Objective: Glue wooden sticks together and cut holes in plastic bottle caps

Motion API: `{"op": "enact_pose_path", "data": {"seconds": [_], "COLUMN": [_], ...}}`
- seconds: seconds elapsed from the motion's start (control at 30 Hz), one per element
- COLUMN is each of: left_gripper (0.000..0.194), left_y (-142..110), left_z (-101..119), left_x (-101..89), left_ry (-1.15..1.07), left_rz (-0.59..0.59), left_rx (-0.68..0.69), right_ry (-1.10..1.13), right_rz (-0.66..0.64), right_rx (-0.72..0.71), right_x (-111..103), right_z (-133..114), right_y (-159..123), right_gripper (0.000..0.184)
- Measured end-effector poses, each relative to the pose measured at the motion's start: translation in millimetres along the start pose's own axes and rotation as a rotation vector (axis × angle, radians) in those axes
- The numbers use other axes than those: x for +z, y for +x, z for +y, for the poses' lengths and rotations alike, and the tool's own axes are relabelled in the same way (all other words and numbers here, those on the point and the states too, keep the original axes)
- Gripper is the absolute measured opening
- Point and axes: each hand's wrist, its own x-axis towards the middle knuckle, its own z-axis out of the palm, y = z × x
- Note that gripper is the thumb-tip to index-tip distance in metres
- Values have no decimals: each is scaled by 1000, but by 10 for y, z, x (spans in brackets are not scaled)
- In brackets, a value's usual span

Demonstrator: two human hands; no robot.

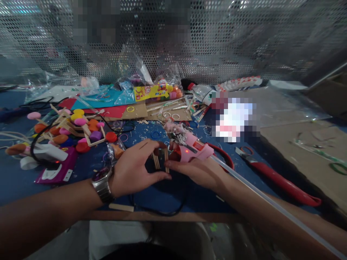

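My left hand [137,164], with a watch [103,184] on its wrist, has thumb and fingers curled round a small frame of flat wooden craft sticks [156,160]. Facing it, my right hand [193,171] pinches the frame's right-hand stick [166,160] between thumb and fingers. A pink hot glue gun [195,148] with a lit red light lies against the top of my right hand, its nozzle end smeared with glue. Whether that hand also grips its handle is hidden. A long clear glue stick [260,196] runs from the gun over my right forearm.
Left lies a cluster of stick frames with coloured clay balls [81,126], beside a purple power strip [65,168]. Red-handled cutters [282,180] lie at right, near a blurred bright screen [234,119]. Coloured sheets, a yellow clay packet [153,92] and a bottle [202,92] line the back.
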Motion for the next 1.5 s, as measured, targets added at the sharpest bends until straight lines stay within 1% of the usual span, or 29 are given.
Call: {"op": "enact_pose_path", "data": {"seconds": [0.07, 0.13, 0.23, 0.3, 0.43, 0.53, 0.63, 0.67, 0.7, 0.73, 0.83, 0.93, 1.1, 1.17, 1.23, 1.4, 1.5], "left_gripper": [49, 51, 57, 60, 64, 64, 64, 63, 63, 64, 65, 65, 66, 65, 64, 69, 68], "left_y": [-1, -6, -13, -9, 20, 37, 32, 26, 19, 13, 1, 2, 2, -2, -3, 9, 11], "left_z": [8, 6, -29, -79, -182, -204, -182, -172, -162, -153, -138, -136, -144, -147, -151, -187, -206], "left_x": [-7, -12, -22, -31, -59, -86, -108, -113, -116, -117, -114, -106, -99, -96, -93, -77, -68], "left_ry": [-4, -59, -270, -442, -685, -768, -782, -781, -782, -784, -793, -801, -809, -798, -795, -812, -806], "left_rz": [-1, 11, 45, 79, 182, 237, 259, 262, 261, 260, 260, 265, 250, 246, 248, 251, 246], "left_rx": [-6, -36, -126, -185, -226, -214, -195, -192, -191, -189, -173, -169, -164, -154, -143, -96, -76], "right_ry": [12, 33, 135, 255, 465, 508, 443, 410, 366, 333, 252, 214, 269, 315, 338, 311, 300], "right_rz": [9, 46, 110, 121, 104, 64, -30, -34, -67, -67, -132, -207, -188, -129, -104, -233, -233], "right_rx": [-38, -40, -42, -63, -56, -94, -178, -192, -179, -153, -49, -1, 27, 30, 40, -5, -60], "right_x": [6, 2, -41, -95, -221, -296, -343, -353, -361, -368, -384, -386, -317, -281, -263, -305, -322], "right_z": [-2, 12, 50, 57, -12, -53, -37, -27, -19, -14, -3, 8, -12, -21, -8, 111, 146], "right_y": [0, 4, 17, 22, -2, -46, -103, -124, -145, -165, -206, -215, -232, -245, -253, -232, -215], "right_gripper": [20, 24, 32, 34, 38, 39, 36, 39, 42, 45, 54, 51, 41, 35, 32, 42, 36]}}
